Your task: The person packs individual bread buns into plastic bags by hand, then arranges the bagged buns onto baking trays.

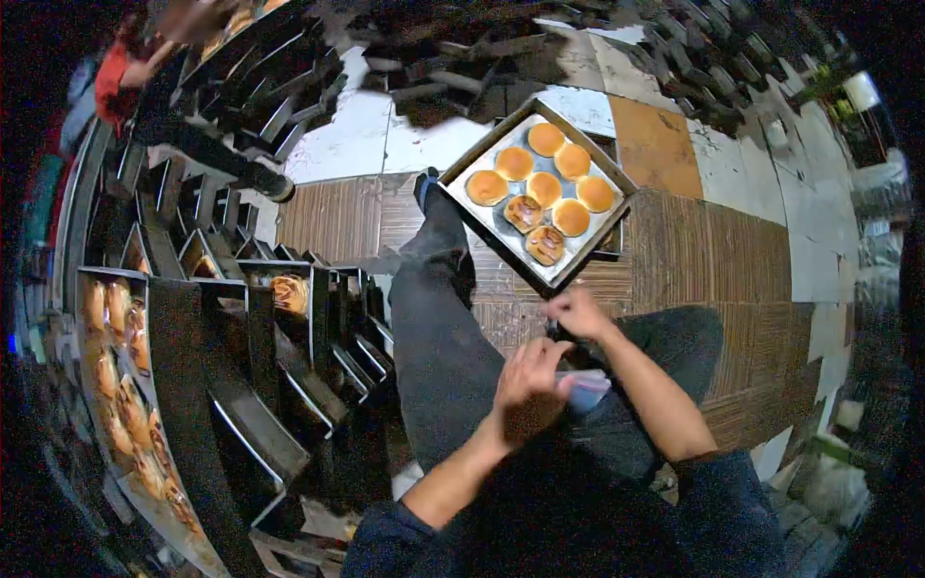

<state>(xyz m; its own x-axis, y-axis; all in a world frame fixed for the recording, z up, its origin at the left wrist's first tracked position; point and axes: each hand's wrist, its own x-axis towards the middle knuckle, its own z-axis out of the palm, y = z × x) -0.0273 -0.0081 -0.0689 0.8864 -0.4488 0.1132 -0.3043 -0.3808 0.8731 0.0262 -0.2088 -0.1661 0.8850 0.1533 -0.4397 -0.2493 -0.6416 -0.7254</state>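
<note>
My left hand (pixel 527 385) is closed over my lap, its thumb against a small stack of clear-and-blue plastic bags (pixel 588 389). Just beyond it my right hand (pixel 580 313) is curled with fingers pressed together, close to the near corner of a square metal tray (pixel 466 198); what it holds, if anything, cannot be made out. The tray is tilted cornerwise toward me. In it lie several round golden buns (pixel 546 141), and two buns with dark brown streaks, one of them a streaked bun (pixel 545 245) at the near corner.
On my left stand many dark metal trays (pixel 260 433), some holding glazed buns (pixel 120 395). Another person's leg (pixel 217 154) and red sleeve (pixel 113 79) show at the upper left. More dark trays (pixel 462 72) lie at the back. Blurred plastic bundles (pixel 882 241) line the right.
</note>
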